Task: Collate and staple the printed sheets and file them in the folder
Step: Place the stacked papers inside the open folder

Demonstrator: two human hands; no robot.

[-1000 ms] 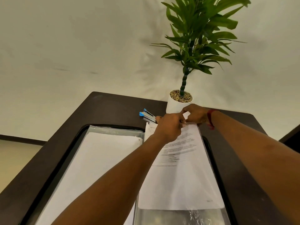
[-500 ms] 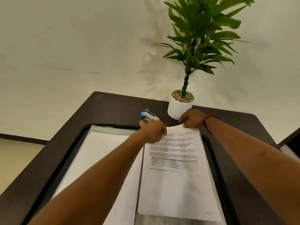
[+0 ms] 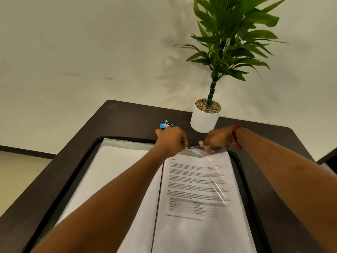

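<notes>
An open black folder (image 3: pixel 242 172) with clear plastic sleeves lies on the dark table (image 3: pixel 127 117). The printed sheets (image 3: pixel 197 189) sit inside the right-hand sleeve (image 3: pixel 206 149), text side up. At that sleeve's far edge, my left hand (image 3: pixel 172 140) pinches the clear plastic. My right hand (image 3: pixel 218 138) grips the same plastic edge a little to the right. The left-hand sleeve holds blank white paper (image 3: pixel 113 176). A blue and silver stapler (image 3: pixel 165 124) lies just beyond my left hand.
A white pot (image 3: pixel 203 121) with a tall green plant stands at the table's far edge, close behind my right hand. A pale wall rises behind the table. Floor shows at the left.
The printed sheets have slid down toward me into the right-hand sleeve. Both hands have moved from the sheets' top edge to pinching the sleeve's open plastic edge.
</notes>
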